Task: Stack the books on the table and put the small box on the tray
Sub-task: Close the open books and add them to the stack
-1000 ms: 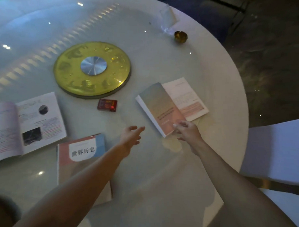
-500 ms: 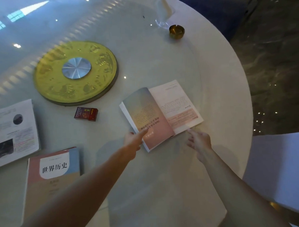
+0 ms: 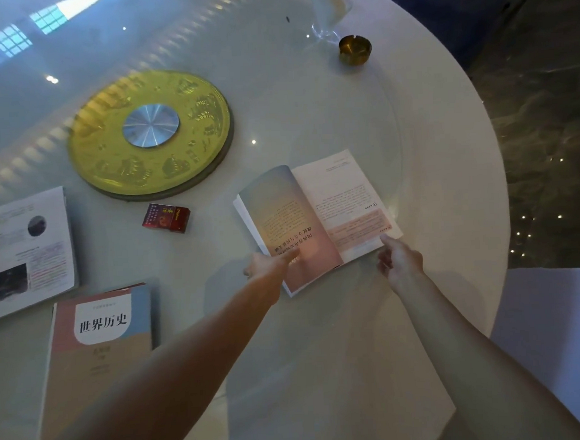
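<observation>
Round glass table [image 3: 445,146] reflects windows beside dark floor [image 3: 542,92].

Three unstacked books [image 3: 315,218]; red box [image 3: 166,218]

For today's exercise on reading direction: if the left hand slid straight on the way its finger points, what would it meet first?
The left hand already has its fingertip on the tinted left page of the open book. Going on up and right, it would probably cross that page to the centre fold; depth is hard to judge.
</observation>
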The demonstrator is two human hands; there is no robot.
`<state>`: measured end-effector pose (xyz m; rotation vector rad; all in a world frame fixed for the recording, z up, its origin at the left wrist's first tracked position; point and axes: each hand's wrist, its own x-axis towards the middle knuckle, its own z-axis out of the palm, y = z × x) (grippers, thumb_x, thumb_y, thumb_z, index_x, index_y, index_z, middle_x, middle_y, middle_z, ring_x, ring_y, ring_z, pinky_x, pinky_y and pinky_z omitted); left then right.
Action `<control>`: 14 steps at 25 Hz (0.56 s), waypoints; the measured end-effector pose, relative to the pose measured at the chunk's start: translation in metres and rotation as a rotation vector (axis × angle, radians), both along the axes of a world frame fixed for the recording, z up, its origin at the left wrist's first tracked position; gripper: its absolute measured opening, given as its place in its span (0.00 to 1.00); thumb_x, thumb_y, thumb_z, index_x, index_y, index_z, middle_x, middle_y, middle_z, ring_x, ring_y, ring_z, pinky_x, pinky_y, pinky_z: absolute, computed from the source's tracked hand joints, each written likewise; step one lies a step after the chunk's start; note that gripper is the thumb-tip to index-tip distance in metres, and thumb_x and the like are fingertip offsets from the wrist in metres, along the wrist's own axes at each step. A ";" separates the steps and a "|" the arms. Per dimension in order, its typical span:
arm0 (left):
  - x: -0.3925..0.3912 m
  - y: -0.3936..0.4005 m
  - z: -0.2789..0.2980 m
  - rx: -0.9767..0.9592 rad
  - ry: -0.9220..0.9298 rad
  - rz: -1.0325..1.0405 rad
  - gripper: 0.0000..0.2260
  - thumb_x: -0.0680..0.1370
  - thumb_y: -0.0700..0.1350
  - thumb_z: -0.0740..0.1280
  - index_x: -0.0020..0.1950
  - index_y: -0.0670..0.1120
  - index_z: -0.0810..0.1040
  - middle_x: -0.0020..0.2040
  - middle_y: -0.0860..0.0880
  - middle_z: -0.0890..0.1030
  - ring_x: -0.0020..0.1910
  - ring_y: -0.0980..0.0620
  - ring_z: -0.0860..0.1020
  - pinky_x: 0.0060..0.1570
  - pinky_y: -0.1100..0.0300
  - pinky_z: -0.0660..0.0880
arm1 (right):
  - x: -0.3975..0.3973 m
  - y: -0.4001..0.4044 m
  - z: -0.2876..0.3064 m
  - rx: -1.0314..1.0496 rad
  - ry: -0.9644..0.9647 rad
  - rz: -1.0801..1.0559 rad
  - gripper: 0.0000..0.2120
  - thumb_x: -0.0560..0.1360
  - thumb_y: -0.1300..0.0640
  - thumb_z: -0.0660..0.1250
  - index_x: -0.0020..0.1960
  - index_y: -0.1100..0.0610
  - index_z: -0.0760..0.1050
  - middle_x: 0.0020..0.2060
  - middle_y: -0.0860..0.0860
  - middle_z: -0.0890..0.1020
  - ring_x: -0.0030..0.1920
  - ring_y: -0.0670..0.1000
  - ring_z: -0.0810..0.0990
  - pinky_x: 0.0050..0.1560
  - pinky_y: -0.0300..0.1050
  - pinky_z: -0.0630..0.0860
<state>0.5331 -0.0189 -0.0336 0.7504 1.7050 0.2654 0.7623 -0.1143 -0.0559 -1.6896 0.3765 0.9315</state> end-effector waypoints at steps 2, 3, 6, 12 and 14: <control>0.001 -0.001 -0.001 -0.016 -0.018 0.027 0.38 0.65 0.54 0.83 0.68 0.40 0.73 0.65 0.42 0.76 0.64 0.42 0.77 0.64 0.45 0.76 | 0.003 0.003 -0.002 -0.031 0.007 0.018 0.07 0.74 0.62 0.75 0.50 0.57 0.81 0.35 0.51 0.79 0.30 0.48 0.74 0.28 0.41 0.71; 0.000 -0.001 -0.003 -0.023 -0.040 0.034 0.37 0.65 0.53 0.83 0.68 0.41 0.73 0.65 0.42 0.78 0.63 0.42 0.78 0.63 0.46 0.76 | 0.005 0.003 -0.003 -0.039 0.012 0.012 0.08 0.74 0.63 0.75 0.52 0.58 0.81 0.36 0.52 0.79 0.29 0.47 0.72 0.26 0.40 0.70; -0.006 -0.002 -0.007 -0.026 -0.081 0.034 0.31 0.67 0.51 0.82 0.65 0.41 0.77 0.61 0.43 0.81 0.60 0.44 0.80 0.58 0.51 0.77 | 0.002 0.001 -0.002 -0.044 -0.049 0.025 0.06 0.75 0.63 0.73 0.52 0.58 0.81 0.40 0.52 0.81 0.29 0.47 0.72 0.28 0.40 0.70; -0.019 -0.006 0.002 -0.044 -0.124 0.040 0.30 0.68 0.55 0.80 0.63 0.42 0.78 0.61 0.45 0.81 0.58 0.46 0.80 0.50 0.54 0.77 | -0.032 -0.005 0.015 0.009 -0.279 0.284 0.12 0.73 0.66 0.64 0.55 0.59 0.77 0.39 0.54 0.83 0.27 0.49 0.79 0.34 0.46 0.78; -0.028 -0.006 0.009 -0.044 -0.166 0.066 0.29 0.68 0.54 0.81 0.62 0.42 0.76 0.58 0.45 0.83 0.55 0.47 0.82 0.38 0.59 0.74 | -0.049 -0.015 0.017 0.014 -0.265 0.392 0.13 0.72 0.67 0.64 0.55 0.58 0.78 0.38 0.54 0.83 0.25 0.47 0.79 0.34 0.46 0.79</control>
